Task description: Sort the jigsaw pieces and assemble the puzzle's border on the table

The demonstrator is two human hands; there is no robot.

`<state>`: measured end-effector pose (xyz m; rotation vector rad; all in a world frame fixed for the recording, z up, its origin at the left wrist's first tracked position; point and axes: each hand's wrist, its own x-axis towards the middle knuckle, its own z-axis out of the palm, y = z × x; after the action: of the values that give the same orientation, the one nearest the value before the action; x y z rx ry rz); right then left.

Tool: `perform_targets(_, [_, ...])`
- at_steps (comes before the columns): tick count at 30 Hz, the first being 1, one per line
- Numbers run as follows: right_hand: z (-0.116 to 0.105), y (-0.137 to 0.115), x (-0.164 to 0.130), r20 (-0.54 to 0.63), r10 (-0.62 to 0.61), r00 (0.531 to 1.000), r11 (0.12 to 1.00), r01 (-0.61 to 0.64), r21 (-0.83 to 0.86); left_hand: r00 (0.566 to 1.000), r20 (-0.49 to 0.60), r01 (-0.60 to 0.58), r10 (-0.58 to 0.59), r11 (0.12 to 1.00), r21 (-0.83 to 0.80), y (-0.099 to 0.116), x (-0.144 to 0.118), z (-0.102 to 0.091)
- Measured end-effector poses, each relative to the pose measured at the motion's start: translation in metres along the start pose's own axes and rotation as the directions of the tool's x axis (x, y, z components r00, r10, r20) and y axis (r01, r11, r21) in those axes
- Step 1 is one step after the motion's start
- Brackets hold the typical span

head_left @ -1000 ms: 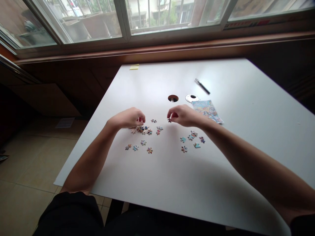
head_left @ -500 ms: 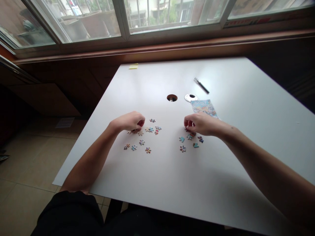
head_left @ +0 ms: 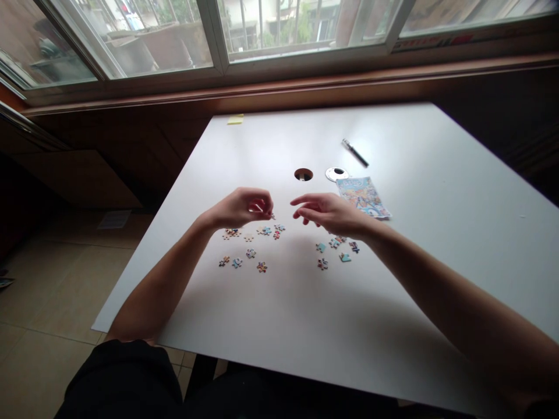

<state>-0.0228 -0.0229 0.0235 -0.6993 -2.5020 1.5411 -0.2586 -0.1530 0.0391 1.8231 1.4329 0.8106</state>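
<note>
While the left hand (head_left: 239, 208) pinches 1 puzzle piece (head_left: 258, 208) above the table's (head_left: 271, 326) middle, the right hand (head_left: 328, 213), fingers spread and empty, reaches toward it; transfer is best made low, over the loose pieces (head_left: 251, 253).

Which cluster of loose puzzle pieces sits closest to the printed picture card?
The smaller cluster under the right hand; the larger cluster lies farther left.

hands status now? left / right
Left hand: fingers pinched on a small puzzle piece, lifted above the loose pieces.
Right hand: open, fingers spread, holding nothing visible, above the table.
</note>
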Motion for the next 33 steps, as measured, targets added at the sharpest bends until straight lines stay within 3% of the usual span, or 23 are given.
perform_targets(3, [0.017,-0.007,0.009,0.112,-0.034,0.993,0.957,0.000,0.289,0.987,-0.073,-0.153,0.146,0.983,-0.102,0.007,0.008,0.021])
perform_targets(7, [0.021,-0.005,0.015,0.100,0.007,0.995,0.928,-0.043,0.369,0.980,-0.079,-0.188,0.183,0.980,-0.063,0.004,0.007,0.023])
perform_targets(9, [0.012,0.000,0.014,0.067,0.022,0.998,0.969,-0.038,0.242,0.991,-0.012,-0.132,0.133,0.989,0.062,-0.001,0.003,0.016])
perform_targets(11, [-0.001,0.006,0.010,0.030,0.033,0.999,0.999,-0.032,-0.025,0.997,0.071,-0.059,0.042,0.962,0.267,-0.007,0.000,0.008])
perform_targets(13, [-0.014,0.013,0.004,0.016,0.057,0.998,0.954,-0.049,-0.297,0.990,0.128,0.005,-0.065,0.906,0.423,-0.013,-0.002,0.004])
perform_targets(15, [-0.023,0.019,-0.001,0.029,0.083,0.996,0.883,-0.060,-0.465,0.977,0.163,0.047,-0.140,0.878,0.476,-0.017,-0.002,0.003])
perform_targets(22, [-0.030,0.032,-0.009,0.066,0.021,0.998,0.750,0.028,-0.661,0.940,0.216,0.128,-0.265,0.859,0.497,-0.021,-0.004,-0.007])
perform_targets(25, [-0.023,0.022,-0.009,-0.005,-0.019,1.000,0.833,0.013,-0.553,0.966,0.182,0.095,-0.185,0.905,0.414,-0.012,-0.006,-0.012])
perform_targets(28, [-0.007,0.003,-0.006,-0.037,0.001,0.999,0.984,-0.008,-0.178,0.994,0.065,-0.103,0.091,0.970,0.221,0.003,-0.004,-0.005])
perform_targets(31, [0.012,-0.010,0.000,0.053,-0.057,0.997,0.975,0.044,0.218,0.962,-0.018,-0.268,0.272,0.957,0.114,0.014,0.001,0.011])
perform_targets(33, [0.020,-0.014,0.004,0.085,-0.089,0.992,0.939,0.055,0.340,0.946,-0.041,-0.316,0.322,0.942,0.108,0.015,0.005,0.020])
